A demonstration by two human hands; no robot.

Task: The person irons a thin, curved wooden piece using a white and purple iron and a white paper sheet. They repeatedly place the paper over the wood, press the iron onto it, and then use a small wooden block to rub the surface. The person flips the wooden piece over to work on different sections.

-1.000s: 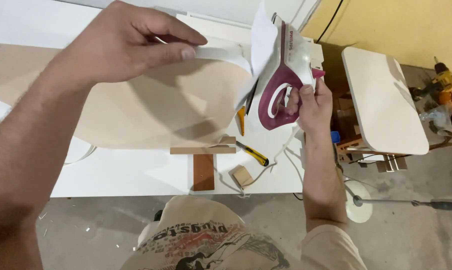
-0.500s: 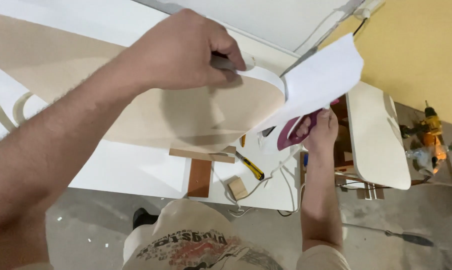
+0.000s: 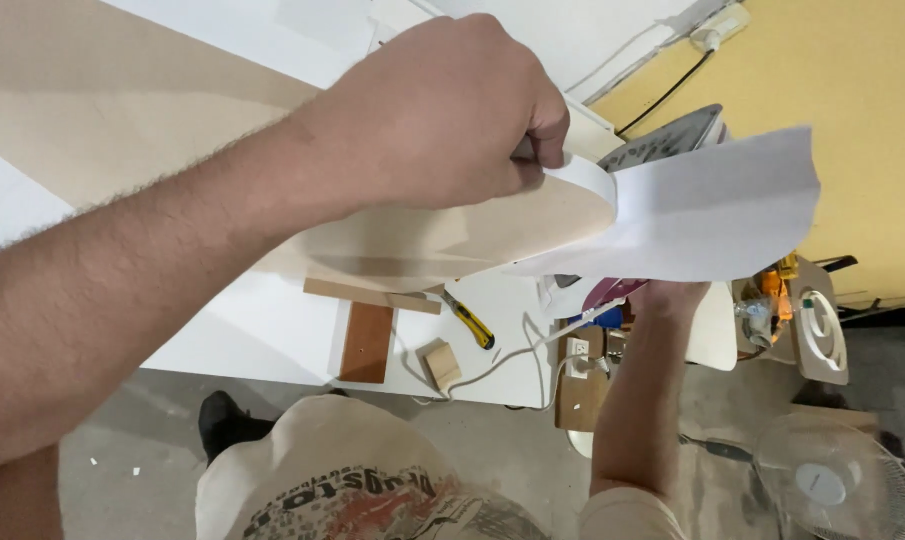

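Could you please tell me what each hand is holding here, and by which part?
The left hand pinches the white edge strip at the panel's rim. The right hand grips the iron, apparently by its handle, behind the paper.

A white edge-banding strip (image 3: 588, 175) curves around the rounded end of a tan oval board (image 3: 443, 240), which overhangs the desk's near edge. A white paper sheet (image 3: 703, 215) drapes over a mostly hidden pink-and-grey iron (image 3: 663, 142), tilted behind it.

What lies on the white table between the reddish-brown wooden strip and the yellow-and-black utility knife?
In the head view, a small pale wooden block and a white cord lie between the reddish-brown wooden strip and the yellow-and-black utility knife.
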